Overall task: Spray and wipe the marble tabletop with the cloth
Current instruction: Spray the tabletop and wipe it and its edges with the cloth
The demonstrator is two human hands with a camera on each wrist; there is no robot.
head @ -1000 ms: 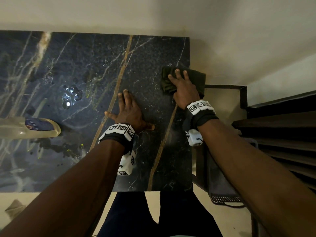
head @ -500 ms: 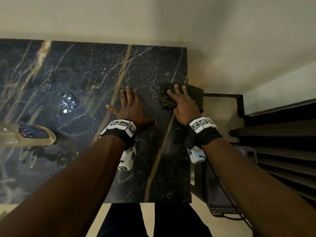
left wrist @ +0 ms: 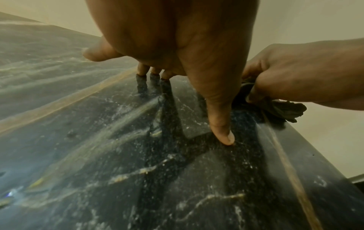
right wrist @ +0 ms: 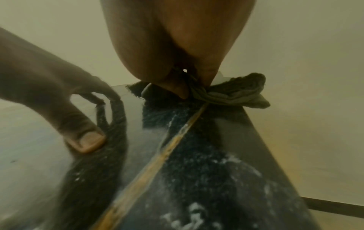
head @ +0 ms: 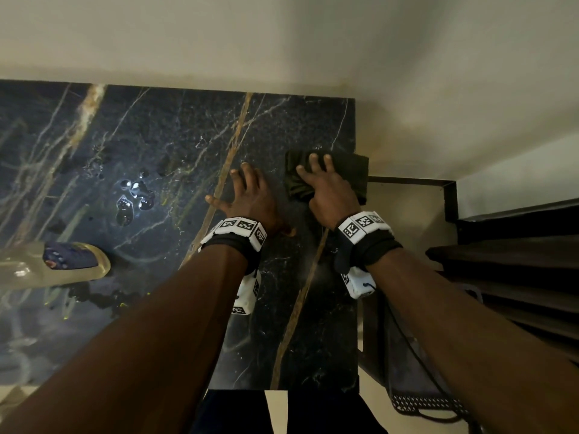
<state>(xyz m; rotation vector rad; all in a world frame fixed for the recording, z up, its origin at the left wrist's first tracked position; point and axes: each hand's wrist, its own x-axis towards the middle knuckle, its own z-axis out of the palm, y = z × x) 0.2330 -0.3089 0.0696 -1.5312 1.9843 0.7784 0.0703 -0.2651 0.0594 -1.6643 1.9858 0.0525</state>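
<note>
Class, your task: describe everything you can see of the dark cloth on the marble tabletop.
The cloth is dark olive-green, soft and bunched into folds. It lies at the right edge of the marble tabletop, near the far corner, and part of it hangs past that edge. The right hand rests on top of it with fingers spread forward, the thumb tucked against its folds in the right wrist view. The left hand is beside it, flat on bare marble, not touching it.
</note>
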